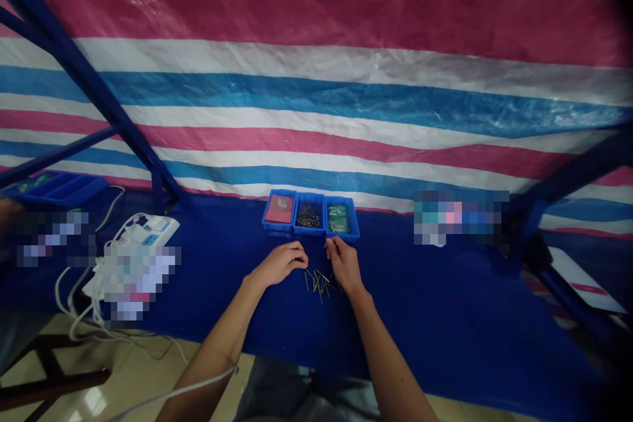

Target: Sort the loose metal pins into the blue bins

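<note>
My left hand (283, 264) rests on the blue table with its fingers curled together. Its fingertips are at the edge of a loose pile of long thin yellowish screws (319, 282). Across the pile, my right hand (345, 264) has thumb and fingers pinched just in front of the right-hand blue bin (343, 237). Anything small inside either hand's fingers is too hidden to make out. Green and whitish small pieces (339, 216) fill the right bin. Dark screws (309, 215) lie in the middle bin (309, 233), and a red flat item (279, 210) is in the left bin (279, 227).
A white power strip (161, 231) with plugs and tangled white cables (74, 300) lies at the left. Another blue tray (74, 190) stands beyond it, near another person's hand (10, 214). Blue metal frame bars (99, 95) rise beside a striped tarpaulin (321, 92). Blurred items lie at right.
</note>
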Motion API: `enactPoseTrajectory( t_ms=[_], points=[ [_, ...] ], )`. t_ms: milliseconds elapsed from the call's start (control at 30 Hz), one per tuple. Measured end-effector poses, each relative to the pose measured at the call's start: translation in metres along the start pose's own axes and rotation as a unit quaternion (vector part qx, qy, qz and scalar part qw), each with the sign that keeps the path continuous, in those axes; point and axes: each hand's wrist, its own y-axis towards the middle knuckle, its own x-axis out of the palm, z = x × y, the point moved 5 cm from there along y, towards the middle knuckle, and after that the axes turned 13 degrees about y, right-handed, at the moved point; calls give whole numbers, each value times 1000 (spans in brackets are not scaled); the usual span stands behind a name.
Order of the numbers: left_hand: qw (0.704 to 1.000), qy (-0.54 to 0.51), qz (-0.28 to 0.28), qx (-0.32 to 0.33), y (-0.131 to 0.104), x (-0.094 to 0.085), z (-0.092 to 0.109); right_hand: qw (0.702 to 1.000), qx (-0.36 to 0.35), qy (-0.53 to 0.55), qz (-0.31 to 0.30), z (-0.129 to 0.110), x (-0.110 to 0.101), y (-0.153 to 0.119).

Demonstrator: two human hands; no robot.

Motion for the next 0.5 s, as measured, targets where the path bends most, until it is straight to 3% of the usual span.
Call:
enactPoseTrajectory(
  t_ms=[500],
  points=[
    [999, -37, -2, 4, 1, 5, -7, 1000, -4, -2, -5, -1, 0, 0]
  ],
)
